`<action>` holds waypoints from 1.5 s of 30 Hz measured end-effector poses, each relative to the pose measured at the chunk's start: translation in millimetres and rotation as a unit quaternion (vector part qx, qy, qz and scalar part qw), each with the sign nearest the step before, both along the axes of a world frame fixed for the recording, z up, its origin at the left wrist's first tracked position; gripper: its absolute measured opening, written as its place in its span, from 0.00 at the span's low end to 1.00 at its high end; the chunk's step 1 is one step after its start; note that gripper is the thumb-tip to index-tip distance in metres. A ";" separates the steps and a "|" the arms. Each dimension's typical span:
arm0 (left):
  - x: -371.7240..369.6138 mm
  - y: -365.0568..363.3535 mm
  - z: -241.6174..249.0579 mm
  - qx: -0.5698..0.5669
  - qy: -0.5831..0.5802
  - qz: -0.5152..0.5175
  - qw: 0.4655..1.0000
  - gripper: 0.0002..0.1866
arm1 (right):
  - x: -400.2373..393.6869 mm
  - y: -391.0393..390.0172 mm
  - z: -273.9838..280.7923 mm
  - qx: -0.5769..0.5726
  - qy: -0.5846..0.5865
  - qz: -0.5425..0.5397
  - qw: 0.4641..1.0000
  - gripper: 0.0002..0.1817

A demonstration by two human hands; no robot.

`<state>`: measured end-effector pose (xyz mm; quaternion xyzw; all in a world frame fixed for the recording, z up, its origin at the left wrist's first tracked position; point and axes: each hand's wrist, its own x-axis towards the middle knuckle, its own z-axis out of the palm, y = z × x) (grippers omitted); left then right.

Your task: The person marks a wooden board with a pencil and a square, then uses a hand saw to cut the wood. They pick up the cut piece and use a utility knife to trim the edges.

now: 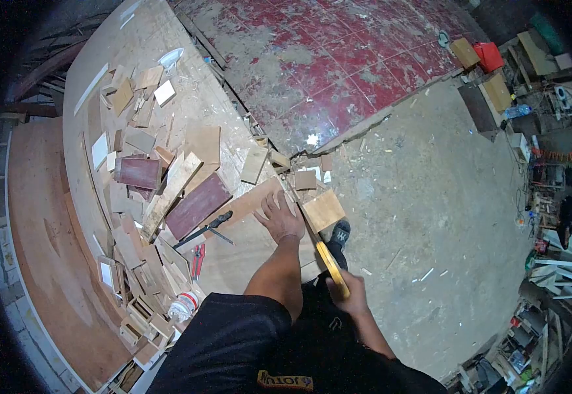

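Note:
My left hand (279, 220) lies flat with its fingers spread on a thin light-brown wooden board (250, 205) at the worktable's edge. In my right hand (349, 295) is a handsaw (330, 262), gripped by its yellow handle. Its dark narrow blade runs forward along the table edge, right beside the fingers of my left hand. To the left of the board lie a black bar-like tool (208, 230) and a red-handled tool (198, 261). A dark red wooden panel (197, 205) rests just beyond them.
Wood offcuts (140, 172) and a pale plank (173, 194) clutter the table's left side, with a white tub (183, 305) nearer me. A square wood piece (324, 210) is on the floor beside my foot (340, 233). Timber and tools line the far right.

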<state>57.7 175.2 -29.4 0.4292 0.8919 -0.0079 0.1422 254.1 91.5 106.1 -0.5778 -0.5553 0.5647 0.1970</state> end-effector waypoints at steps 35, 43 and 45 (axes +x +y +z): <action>-0.6 -0.9 -10.1 0.015 0.020 -0.012 1.000 0.35 | -41.3 37.9 -38.5 0.038 -0.012 0.026 0.999 0.11; -2.1 -1.0 -5.4 -0.006 0.009 -0.009 1.000 0.35 | -32.6 27.2 -68.7 0.231 0.005 0.024 0.973 0.12; -1.9 -1.3 -4.0 0.002 0.006 -0.005 1.000 0.34 | -24.3 25.6 -69.7 0.222 -0.006 0.039 0.974 0.13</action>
